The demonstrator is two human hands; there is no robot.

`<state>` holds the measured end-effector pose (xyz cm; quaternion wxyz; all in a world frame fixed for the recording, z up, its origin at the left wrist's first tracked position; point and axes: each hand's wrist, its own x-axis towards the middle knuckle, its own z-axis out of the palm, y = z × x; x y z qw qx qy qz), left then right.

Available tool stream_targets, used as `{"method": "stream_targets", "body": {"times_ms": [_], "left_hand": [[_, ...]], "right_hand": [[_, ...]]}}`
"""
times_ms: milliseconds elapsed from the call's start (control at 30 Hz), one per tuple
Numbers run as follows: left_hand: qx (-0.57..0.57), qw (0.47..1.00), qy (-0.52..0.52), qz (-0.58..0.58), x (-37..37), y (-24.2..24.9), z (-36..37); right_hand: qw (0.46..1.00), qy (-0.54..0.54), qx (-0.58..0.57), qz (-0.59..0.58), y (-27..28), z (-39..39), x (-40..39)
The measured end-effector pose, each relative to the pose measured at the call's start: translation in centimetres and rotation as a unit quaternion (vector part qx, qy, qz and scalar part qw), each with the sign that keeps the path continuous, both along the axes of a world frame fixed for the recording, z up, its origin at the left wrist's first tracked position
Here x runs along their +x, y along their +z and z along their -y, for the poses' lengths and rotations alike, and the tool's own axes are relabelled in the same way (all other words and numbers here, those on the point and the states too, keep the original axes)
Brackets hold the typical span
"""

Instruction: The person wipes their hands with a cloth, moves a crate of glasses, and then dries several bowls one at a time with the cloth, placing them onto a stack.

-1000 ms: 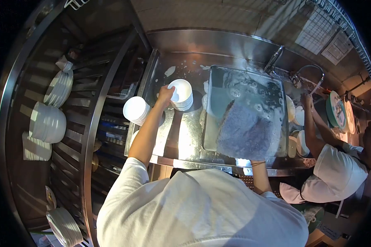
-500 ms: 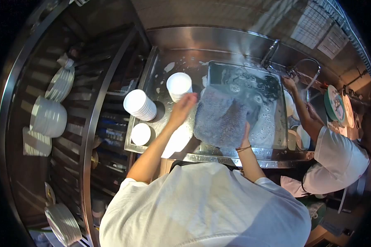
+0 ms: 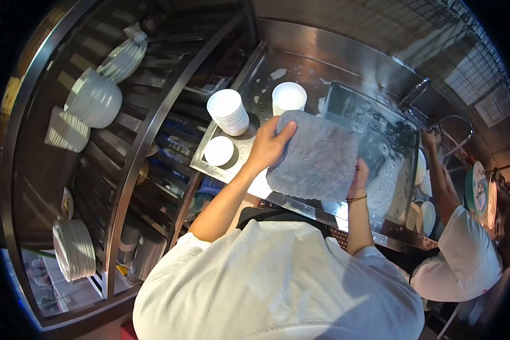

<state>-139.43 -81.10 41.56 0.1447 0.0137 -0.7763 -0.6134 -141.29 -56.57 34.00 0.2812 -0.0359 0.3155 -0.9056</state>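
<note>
A grey fluffy cloth (image 3: 317,156) is stretched out between my hands, over the front part of the steel counter and the sink's near left corner. My left hand (image 3: 271,141) grips its left edge, thumb on top and fingers underneath. At the right edge my right hand (image 3: 359,178) holds it, with most fingers hidden behind the cloth. Just beyond the cloth stands a stack of white bowls (image 3: 289,97). Another stack of white bowls (image 3: 228,111) is left of that, with a low white bowl (image 3: 219,151) in front.
Soapy water fills the sink (image 3: 411,195), with a faucet (image 3: 416,93) behind it. A co-worker's arm (image 3: 439,175) reaches in at the right near several dishes (image 3: 426,218). On the left, a metal rack (image 3: 153,122) holds stacked white bowls (image 3: 96,99) and plates (image 3: 76,249).
My left hand has moved from beside the cloth to grip its left edge. The cloth is now spread flatter between both hands. The view has turned toward the left.
</note>
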Motion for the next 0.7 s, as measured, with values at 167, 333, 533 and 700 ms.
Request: {"method": "stream_targets", "body": {"times_ms": [167, 333, 533, 700], "left_hand": [[-0.081, 0.997, -0.002, -0.011, 0.7, -1.4, -1.0], [-0.490, 0.835, 0.213, -0.133, -1.1, -3.2, 8.6], [-0.617, 0.784, 0.057, 0.044, -2.4, -4.7, 16.0], [-0.483, 0.861, 0.126, -0.102, -2.1, -3.5, 15.4]], "right_hand": [[0.982, -0.149, -0.090, 0.075, -7.3, 2.5, 0.2], [0.975, -0.108, -0.186, 0.063, -5.0, 1.5, 2.6], [0.961, -0.014, -0.276, 0.033, -2.0, -0.9, 3.1], [0.949, 0.005, -0.316, 0.017, -1.6, -0.3, 2.3]]}}
